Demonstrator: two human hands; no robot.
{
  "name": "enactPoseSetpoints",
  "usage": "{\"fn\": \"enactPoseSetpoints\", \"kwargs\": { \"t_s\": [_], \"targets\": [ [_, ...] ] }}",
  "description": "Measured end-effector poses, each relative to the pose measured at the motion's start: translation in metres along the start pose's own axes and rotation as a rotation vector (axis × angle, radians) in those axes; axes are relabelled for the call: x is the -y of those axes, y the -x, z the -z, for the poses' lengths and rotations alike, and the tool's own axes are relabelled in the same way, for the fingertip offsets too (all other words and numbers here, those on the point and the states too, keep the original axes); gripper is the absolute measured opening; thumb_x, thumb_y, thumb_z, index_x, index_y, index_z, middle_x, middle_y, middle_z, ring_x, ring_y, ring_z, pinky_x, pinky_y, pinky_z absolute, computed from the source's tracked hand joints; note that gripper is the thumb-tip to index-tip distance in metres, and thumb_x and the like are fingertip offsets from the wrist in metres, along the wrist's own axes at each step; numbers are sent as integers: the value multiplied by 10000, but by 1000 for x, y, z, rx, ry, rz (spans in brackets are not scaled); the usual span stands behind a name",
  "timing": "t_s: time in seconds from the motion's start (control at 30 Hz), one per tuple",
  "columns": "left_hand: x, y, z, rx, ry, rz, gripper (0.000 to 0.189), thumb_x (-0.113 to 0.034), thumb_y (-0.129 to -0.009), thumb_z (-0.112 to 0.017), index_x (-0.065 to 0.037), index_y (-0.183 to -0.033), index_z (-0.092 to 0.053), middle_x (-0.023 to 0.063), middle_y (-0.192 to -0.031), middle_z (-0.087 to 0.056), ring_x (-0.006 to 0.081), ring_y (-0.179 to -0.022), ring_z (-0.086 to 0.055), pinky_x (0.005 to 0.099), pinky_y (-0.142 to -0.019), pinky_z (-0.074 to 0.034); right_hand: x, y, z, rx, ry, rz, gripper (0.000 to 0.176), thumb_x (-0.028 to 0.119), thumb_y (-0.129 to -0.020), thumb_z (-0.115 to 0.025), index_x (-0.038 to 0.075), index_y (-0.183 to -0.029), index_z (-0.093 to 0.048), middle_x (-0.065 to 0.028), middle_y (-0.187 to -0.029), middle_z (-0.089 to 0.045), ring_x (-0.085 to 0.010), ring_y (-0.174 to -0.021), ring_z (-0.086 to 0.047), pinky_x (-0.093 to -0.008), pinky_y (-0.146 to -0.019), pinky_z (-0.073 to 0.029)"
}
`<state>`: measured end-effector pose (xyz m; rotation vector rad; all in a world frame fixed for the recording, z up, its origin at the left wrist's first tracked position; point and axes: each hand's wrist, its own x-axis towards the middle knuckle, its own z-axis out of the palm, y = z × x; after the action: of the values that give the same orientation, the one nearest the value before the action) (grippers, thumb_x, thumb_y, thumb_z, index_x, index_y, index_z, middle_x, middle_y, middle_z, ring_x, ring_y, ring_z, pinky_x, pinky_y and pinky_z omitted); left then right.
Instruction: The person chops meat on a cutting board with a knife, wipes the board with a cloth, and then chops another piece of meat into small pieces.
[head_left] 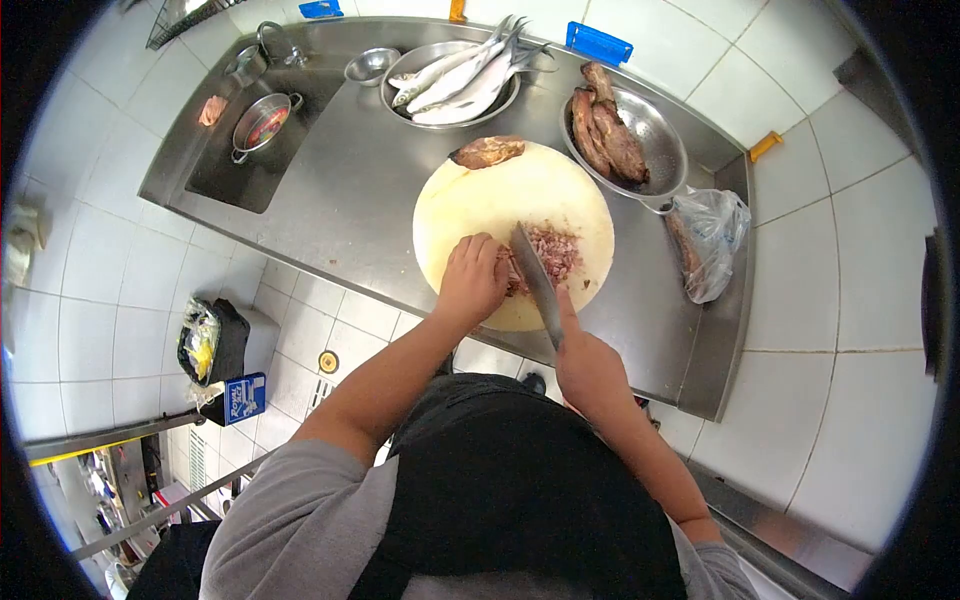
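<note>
A: Looking down on what?

B: On a long stainless steel counter [350, 210] against white wall tiles, with a round cream-coloured chopping board [500, 205] near the front edge.

A: And on that board?

B: A heap of finely chopped pinkish-red meat [552, 252] toward the front right. At the far rim, well apart from it, a whole brown slab of meat [487, 152].

A: Left hand?

B: Left hand [470, 282] palm down with fingers curled, pressed against the left side of the chopped heap. Cannot tell whether any meat is gripped underneath.

A: Right hand?

B: Right hand [588, 365] closed tight around the handle of a broad steel kitchen knife [535, 275], with one finger stretched forward onto the blade. Blade slanting away from the body, down in the heap, just beside the left knuckles.

A: Around the board?

B: Behind it, a wide shallow steel bowl [392, 105] of whole silvery fish [455, 78]. To the right, touching the board's edge, a perforated steel colander [660, 150] with long dark strips of meat [605, 135]. Just beside that, a crumpled clear plastic bag [710, 235] with something dark inside.

A: Further left?

B: A small empty-looking round steel bowl [370, 66] near the fish. Beyond it, a sunken steel sink [225, 175] with a two-handled steel pot [262, 122] inside.
</note>
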<state>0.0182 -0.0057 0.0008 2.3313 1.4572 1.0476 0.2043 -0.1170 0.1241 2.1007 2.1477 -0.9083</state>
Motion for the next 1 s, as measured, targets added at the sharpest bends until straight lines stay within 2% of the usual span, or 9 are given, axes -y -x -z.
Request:
{"fn": "enactPoseSetpoints", "kwargs": {
  "t_s": [0.1, 0.2, 0.33, 0.43, 0.5, 0.63, 0.7, 0.9, 1.0],
  "targets": [
    [4, -1, -12, 94, -21, 55, 204, -77, -836, -620, 0, -1008, -542, 198, -1023, -578, 400, -999, -552, 504, -890, -465, 9, -6, 1, 17, 19, -10, 771, 92, -927, -496, 119, -1602, -123, -274, -783, -666, -462, -735, -661, -550, -702, -509],
    [4, 1, -18, 24, -13, 33, 157, -70, -830, -611, 3, -944, -531, 190, -977, -563, 395, -963, -548, 510, -867, -464, 9, -12, -4, 22, 43, 21, 781, 88, -922, -493, 129, -1603, -114, -280, -799, -669, -475, -752, -661, -563, -714, -504],
    [6, -1, -17, 109, -17, 72, 176, -122, -853, -597, -8, -982, -562, 171, -1017, -586, 370, -1015, -557, 485, -913, -465, 18, -15, 4, 79, 34, -18, 785, 85, -913, -495, 129, -1599, -116, -289, -814, -669, -480, -760, -660, -575, -732, -497],
    [8, 1, -17, 93, 23, 54, 169, -63, -814, -610, 8, -950, -538, 193, -971, -565, 402, -965, -544, 501, -877, -469, 15, -32, -9, 150, 77, -1, 817, 53, -891, -454, 76, -1596, -41, -303, -852, -677, -463, -769, -676, -564, -712, -522],
    [8, -1, -17, 125, -8, 44, 188, -70, -818, -608, 11, -974, -542, 197, -992, -562, 405, -980, -541, 500, -895, -463, 10, -49, -24, 19, 4, 67, 814, 48, -893, -449, 77, -1593, -36, -305, -837, -678, -467, -760, -679, -572, -706, -524],
    [2, -3, -13, 133, -43, 77, 194, -83, -827, -606, 15, -985, -548, 201, -1019, -555, 408, -1001, -537, 498, -910, -456, 7, -39, -21, 39, 34, 44, 808, 42, -892, -447, 75, -1592, -43, -294, -820, -680, -467, -740, -678, -580, -697, -519],
    [-2, 1, -12, 158, -43, 111, 197, -90, -837, -601, 15, -995, -548, 203, -1036, -548, 411, -1006, -534, 500, -911, -454, 4, -22, -18, 134, -4, -44, 765, 112, -920, -482, 109, -1586, -108, -304, -816, -664, -492, -764, -656, -585, -715, -497],
    [0, 3, -7, 29, 114, 180, 179, -77, -850, -573, 12, -1003, -543, 202, -1023, -564, 418, -1004, -533, 510, -920, -446, 11, -25, 1, 83, 76, 20, 806, 99, -910, -511, 92, -1592, -82, -284, -804, -672, -466, -736, -661, -567, -697, -505],
    [1, 5, -9, 37, 41, 138, 168, -61, -838, -574, 11, -985, -540, 206, -1015, -570, 418, -997, -536, 506, -904, -454, 14, -18, 5, 102, 126, 51, 812, 82, -905, -466, 67, -1595, -38, -281, -808, -674, -448, -727, -675, -558, -686, -527]
  ]
}}
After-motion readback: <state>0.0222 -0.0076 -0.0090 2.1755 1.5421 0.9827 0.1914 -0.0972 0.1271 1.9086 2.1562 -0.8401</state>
